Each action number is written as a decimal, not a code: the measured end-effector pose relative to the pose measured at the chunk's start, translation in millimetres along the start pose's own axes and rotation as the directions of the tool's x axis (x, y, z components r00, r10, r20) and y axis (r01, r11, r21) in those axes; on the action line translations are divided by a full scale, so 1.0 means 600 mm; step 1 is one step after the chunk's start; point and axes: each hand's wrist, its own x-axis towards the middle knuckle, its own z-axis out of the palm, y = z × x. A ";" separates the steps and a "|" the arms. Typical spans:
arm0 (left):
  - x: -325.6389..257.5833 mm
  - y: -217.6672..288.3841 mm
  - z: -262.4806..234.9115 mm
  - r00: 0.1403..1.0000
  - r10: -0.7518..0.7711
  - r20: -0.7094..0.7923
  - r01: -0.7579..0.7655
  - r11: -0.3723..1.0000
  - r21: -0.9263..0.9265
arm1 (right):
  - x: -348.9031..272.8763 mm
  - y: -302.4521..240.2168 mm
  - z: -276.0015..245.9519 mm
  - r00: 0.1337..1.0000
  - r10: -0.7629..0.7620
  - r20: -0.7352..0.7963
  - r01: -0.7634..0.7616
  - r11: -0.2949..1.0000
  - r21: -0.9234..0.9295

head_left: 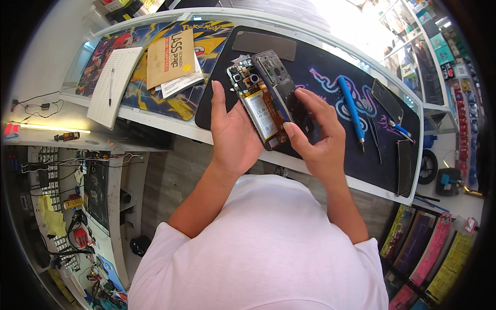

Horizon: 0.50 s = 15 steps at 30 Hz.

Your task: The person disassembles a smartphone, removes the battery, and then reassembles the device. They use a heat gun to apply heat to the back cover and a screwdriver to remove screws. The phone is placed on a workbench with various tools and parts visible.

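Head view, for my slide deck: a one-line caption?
Left hand supports an opened phone; right hand holds a dark cover.

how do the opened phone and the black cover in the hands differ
The opened phone shows a silver battery and bare circuitry, while the black cover looks mostly dark. The opened phone rests against the left hand; the right hand holds the black cover. Both are long and slant much the same way.
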 end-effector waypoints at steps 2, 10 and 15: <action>0.006 -0.003 0.004 0.998 0.012 -0.063 -0.004 0.993 0.115 | 0.006 -0.004 0.009 0.993 -0.120 0.003 0.119 0.979 -0.168; 0.037 -0.015 0.018 0.996 0.068 -0.060 -0.057 0.985 0.164 | 0.025 0.003 0.033 0.963 -0.269 -0.031 0.247 0.919 -0.306; 0.043 -0.017 0.020 0.997 0.077 0.002 -0.076 0.985 0.156 | 0.032 0.009 0.032 0.951 -0.309 -0.021 0.285 0.899 -0.334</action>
